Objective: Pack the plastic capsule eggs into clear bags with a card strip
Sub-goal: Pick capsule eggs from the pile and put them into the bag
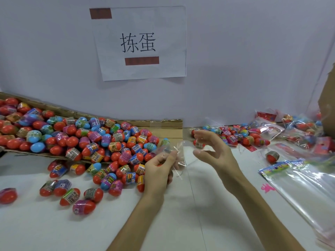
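A big heap of plastic capsule eggs (101, 142), mostly red with coloured caps and shrink labels, spills off flattened cardboard (168, 129) onto the white table. My left hand (159, 171) pinches a clear plastic bag (178, 156) just right of the heap, above the table. My right hand (212, 151) hovers beside the bag with fingers loosely curled and nothing clearly held. A stack of empty clear bags with colourful card strips (282, 167) lies at the right.
Filled bags and loose eggs (253, 134) are piled at the back right against the wall. A single egg (272, 156) lies near them. A brown cardboard box (328, 109) stands at the right edge. A paper sign (139, 42) hangs on the wall.
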Tool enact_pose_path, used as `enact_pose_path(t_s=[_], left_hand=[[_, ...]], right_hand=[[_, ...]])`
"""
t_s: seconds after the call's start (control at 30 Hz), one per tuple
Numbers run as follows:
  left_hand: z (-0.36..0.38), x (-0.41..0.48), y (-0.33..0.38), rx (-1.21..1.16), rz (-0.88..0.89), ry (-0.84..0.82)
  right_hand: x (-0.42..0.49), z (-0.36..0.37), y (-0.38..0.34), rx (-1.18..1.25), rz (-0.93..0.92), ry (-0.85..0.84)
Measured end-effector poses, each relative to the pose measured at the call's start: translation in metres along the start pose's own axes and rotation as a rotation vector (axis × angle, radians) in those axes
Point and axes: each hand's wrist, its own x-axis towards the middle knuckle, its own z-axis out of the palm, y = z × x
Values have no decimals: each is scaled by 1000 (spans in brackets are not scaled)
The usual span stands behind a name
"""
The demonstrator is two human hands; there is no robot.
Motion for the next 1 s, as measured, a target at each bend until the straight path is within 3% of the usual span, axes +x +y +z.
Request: enact_pose_path(t_s=[0.1, 0.17, 0.3, 0.37, 0.5, 0.6, 0.67, 0.77, 0.83, 0.9, 1.0], left_hand=[[-2, 1, -1, -8, 6, 37], [-1, 1, -1, 3, 10, 38], [0, 1, -2, 67, 45, 4], [1, 0, -3, 90, 77, 3], [0, -1, -3, 102, 118, 26], [-1, -1, -4, 103, 139, 42], [-2, -1, -4, 95, 139, 52], [-1, 0, -2, 90, 98, 68], [-2, 2, -1, 45, 44, 102], [-5, 2, 1, -62, -20, 131], [-8, 3, 8, -281, -131, 168]], right_hand=[[-2, 0, 3, -179, -133, -81], [-1, 8, 8, -333, -200, -19], [1, 16, 18, -332, -170, 79], [2, 12, 17, -233, -105, 17], [8, 9, 11, 199, 195, -136], [7, 10, 7, 210, 331, -188], [3, 12, 8, 19, 203, -159], [-5, 14, 5, -287, -315, 163], [-12, 20, 4, -329, -564, 292], [-22, 33, 3, -271, -625, 219], [-32, 55, 7, -332, -555, -8]])
